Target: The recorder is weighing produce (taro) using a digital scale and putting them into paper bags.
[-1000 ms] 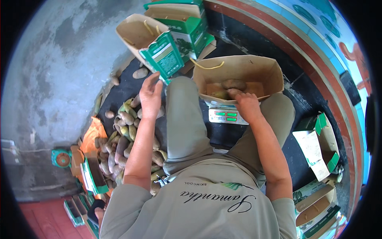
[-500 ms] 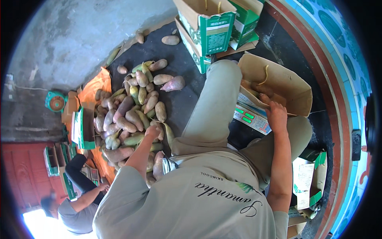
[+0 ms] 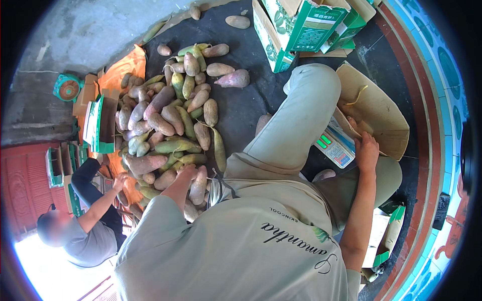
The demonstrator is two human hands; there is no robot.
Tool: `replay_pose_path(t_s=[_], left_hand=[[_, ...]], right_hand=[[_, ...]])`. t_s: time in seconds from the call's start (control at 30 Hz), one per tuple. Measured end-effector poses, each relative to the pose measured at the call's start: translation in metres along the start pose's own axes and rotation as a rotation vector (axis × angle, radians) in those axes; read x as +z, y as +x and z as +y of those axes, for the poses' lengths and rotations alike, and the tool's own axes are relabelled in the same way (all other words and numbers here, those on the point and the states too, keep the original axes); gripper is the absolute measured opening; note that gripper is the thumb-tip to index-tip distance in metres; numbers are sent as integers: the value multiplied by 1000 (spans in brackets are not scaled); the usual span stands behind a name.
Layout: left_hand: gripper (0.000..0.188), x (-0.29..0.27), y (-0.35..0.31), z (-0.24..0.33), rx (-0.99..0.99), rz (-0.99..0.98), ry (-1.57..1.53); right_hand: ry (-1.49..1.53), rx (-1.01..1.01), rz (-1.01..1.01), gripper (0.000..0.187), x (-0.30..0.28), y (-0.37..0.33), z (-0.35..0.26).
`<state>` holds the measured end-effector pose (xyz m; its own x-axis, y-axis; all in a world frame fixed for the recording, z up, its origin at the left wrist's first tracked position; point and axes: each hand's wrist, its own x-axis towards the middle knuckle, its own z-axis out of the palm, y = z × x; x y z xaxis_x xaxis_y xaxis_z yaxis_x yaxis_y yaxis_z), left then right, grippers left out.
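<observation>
A large heap of long radishes, green to pinkish-brown and soil-coated, lies on the dark floor to my left. My left hand reaches down into the near side of the heap, touching radishes; its fingertips are hidden among them. On my right, a cardboard box with a yellow cord handle rests on a digital scale with a lit green display. My right hand has its fingers curled over the box's near rim. A radish shows inside the box, mostly hidden by its wall.
Green-and-white cartons stand beyond my knee. Another open carton stands beside the orange sheet left of the heap. A co-worker sits at the lower left, one hand near the heap. A flattened carton lies by my right side.
The view has shifted, so cartons and box sit farther right. My left hand has moved nearer to me within the heap. My right hand stays at the box rim. The co-worker's arm has risen.
</observation>
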<state>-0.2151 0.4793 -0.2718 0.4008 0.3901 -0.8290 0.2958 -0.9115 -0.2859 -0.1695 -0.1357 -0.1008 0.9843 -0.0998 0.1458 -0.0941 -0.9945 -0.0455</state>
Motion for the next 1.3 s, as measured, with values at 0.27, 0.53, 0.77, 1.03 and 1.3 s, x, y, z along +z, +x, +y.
replay_pose_path(t_s=[0.27, 0.53, 0.77, 1.03, 1.3], left_hand=[[73, -14, -21, -28, 11, 37, -103], [92, 12, 10, -35, -21, 4, 36], [91, -50, -24, -2, -52, -17, 51], [77, -163, -52, 47, 476, 401, -671], [65, -298, -254, 192, 1181, 694, -797]], right_hand=[[-7, -4, 52, 19, 0, -3, 1], [-14, 57, 6, 21, 0, -3, -1], [30, 51, 15, 22, -4, -1, -4], [77, 56, 30, 39, -17, 1, -11], [72, 69, 2, 45, -6, -3, -4]])
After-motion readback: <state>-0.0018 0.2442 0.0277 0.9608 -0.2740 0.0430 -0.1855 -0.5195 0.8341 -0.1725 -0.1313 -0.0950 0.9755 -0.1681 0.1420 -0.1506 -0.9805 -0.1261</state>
